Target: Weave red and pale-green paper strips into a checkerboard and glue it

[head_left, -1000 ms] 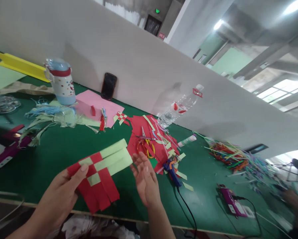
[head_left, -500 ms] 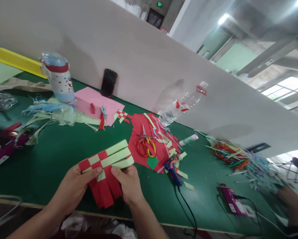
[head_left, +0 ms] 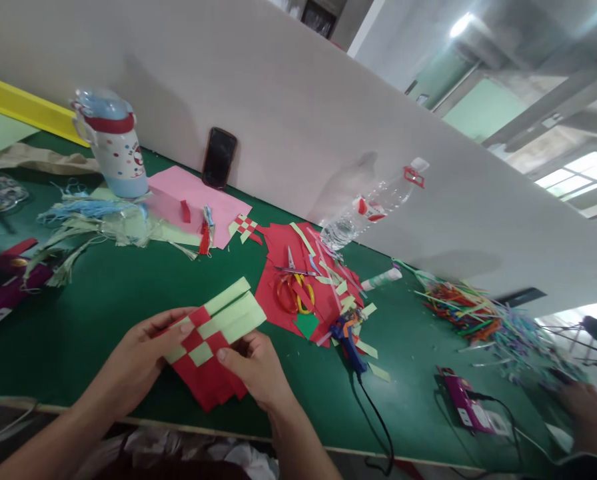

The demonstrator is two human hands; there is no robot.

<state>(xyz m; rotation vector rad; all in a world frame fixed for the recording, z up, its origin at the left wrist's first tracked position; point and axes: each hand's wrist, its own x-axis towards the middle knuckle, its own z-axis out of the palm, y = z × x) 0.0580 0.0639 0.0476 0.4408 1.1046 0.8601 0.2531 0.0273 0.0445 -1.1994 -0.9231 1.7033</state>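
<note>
Both hands hold a woven paper piece (head_left: 209, 340) of red and pale green strips just above the green table (head_left: 103, 300) near its front edge. My left hand (head_left: 138, 357) grips its left side, thumb on top of the checkered weave. My right hand (head_left: 256, 367) pinches its lower right part, thumb pressed on a red strip. Loose green strip ends stick out to the upper right and red ends hang down toward me.
Scissors (head_left: 293, 287) lie on red paper scraps (head_left: 283, 253) beyond the hands. A glue gun (head_left: 346, 337) with a black cord, a tipped plastic bottle (head_left: 373, 207), a phone (head_left: 218, 159), a spotted cup (head_left: 111, 143), pink paper (head_left: 193, 200) and coloured strips (head_left: 463, 310) surround them. Another person's hand (head_left: 583, 417) is at far right.
My right hand, open and off the paper a second ago, has closed on the weave's lower right. The weave has shifted slightly and my left thumb has moved further onto it.
</note>
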